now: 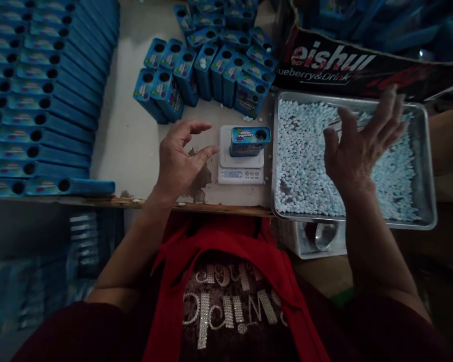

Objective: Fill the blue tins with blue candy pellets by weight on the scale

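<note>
Blue container (250,141) sits on the plate of a small white scale (226,176), a flat square plastic thing with grey LCD; digits too soft to read surely. Container: slim block, rounded corners, glossy printed skin, round hole at one end of its top; metal or plastic, cannot tell. Left hand (181,163) left of scale, thumb and fingers apart in a C shape, nothing between them, near the container but not touching. Right hand (353,161) above the metal tray (431,171), fingers spread and thumb apart; a thin shiny streak shows by the fingertips, too blurred to tell what. Tray: shallow rectangle, rounded corners, smooth dull-silver rim, bed of tiny pale blue and white pellets (305,166), rounded, spread unevenly. Few loose pellets (249,119) on the table (132,146) just behind scale; tabletop off-white, scuffed, surface layer peeled to brown in front of left hand, front edge rough wood. Behind scale, upright blue containers (222,60) in a loose cluster, round holes up. At far left, tight ribbed stack of similar containers (56,110) in rows. Black carton (332,65) behind tray, ragged edge, white and red print. Person wears red fabric straps (226,245) over dark top with glittery studded letters (230,311).
</note>
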### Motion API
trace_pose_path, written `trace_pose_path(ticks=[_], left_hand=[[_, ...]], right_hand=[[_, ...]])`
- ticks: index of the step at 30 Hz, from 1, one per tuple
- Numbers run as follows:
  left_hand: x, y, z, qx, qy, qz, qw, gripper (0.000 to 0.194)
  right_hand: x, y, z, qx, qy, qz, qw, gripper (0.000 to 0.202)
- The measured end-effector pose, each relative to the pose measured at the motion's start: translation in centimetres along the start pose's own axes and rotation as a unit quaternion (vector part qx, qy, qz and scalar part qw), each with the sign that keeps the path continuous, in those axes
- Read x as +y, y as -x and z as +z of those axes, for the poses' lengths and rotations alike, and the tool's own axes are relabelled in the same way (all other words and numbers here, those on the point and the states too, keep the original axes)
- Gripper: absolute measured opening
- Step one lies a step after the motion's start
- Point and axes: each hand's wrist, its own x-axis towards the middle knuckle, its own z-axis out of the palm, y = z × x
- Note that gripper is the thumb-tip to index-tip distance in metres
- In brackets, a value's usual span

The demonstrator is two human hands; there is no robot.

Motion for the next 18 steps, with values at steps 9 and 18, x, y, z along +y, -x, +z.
trace_pose_path(ticks=[9, 18], left_hand=[[2.4, -3.2, 3.0, -0.065, -0.111, 0.145, 0.981, 0.085], [2.2, -4.2, 7.5, -0.104, -0.044, 0.102, 0.988, 0.045]], right_hand=[[0.8, 0.3, 2.9, -0.088, -0.009, -0.079, 0.993, 0.032], [-7.8, 1.3, 6.2, -0.071, -0.428, 0.150, 0.888, 0.031]])
